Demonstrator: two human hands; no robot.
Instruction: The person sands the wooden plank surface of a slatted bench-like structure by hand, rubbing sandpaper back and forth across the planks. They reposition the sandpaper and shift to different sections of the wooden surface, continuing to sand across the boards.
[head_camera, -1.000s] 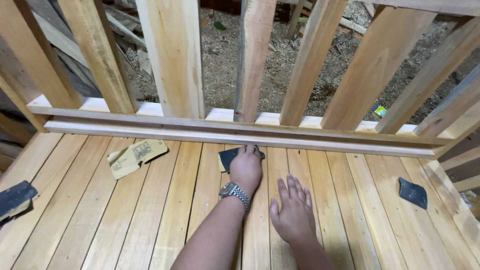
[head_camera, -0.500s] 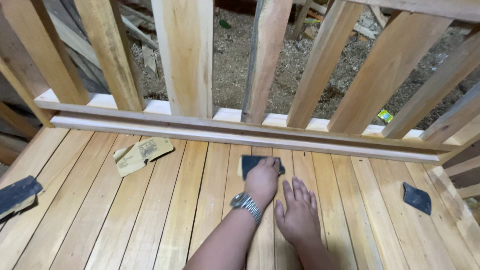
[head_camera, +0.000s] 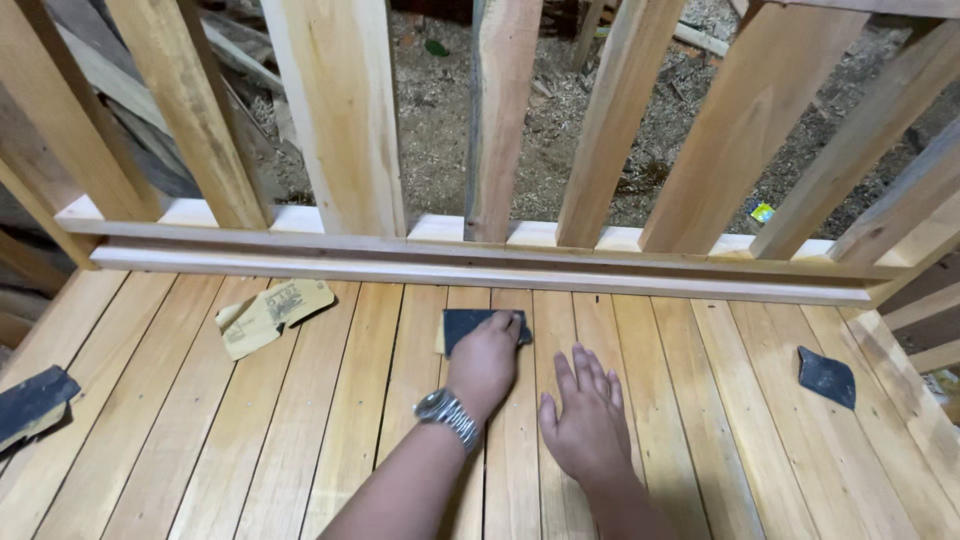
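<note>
Looking down from head height onto a floor of pale wooden planks (head_camera: 330, 420) that run away from the viewer toward a low wooden railing (head_camera: 470, 262) with upright slats. Beyond the slats lies bare ground strewn with sawdust and scraps

The person's left hand (head_camera: 484, 362), with a metal wristwatch (head_camera: 447, 413) on the wrist, presses palm down on a dark sheet of sandpaper (head_camera: 470, 325). Its fingers are curled over the sheet's near edge and pin it flat against the planks, which reads as a grip meant to keep the paper from slipping under pressure. The sheet lies near the railing's base, roughly in the middle of the floor's width, its far half showing past the knuckles

The right hand (head_camera: 585, 420) rests just beside the left, empty, palm flat on the wood with fingers spread apart. It appears to be bracing the body's weight

Three spare pieces lie well apart from the hands: a tan sheet of sandpaper (head_camera: 272, 315) lying backing side up to the left, a dark piece (head_camera: 35, 402) at the far left edge, and a small dark piece (head_camera: 827, 376) to the right
</note>
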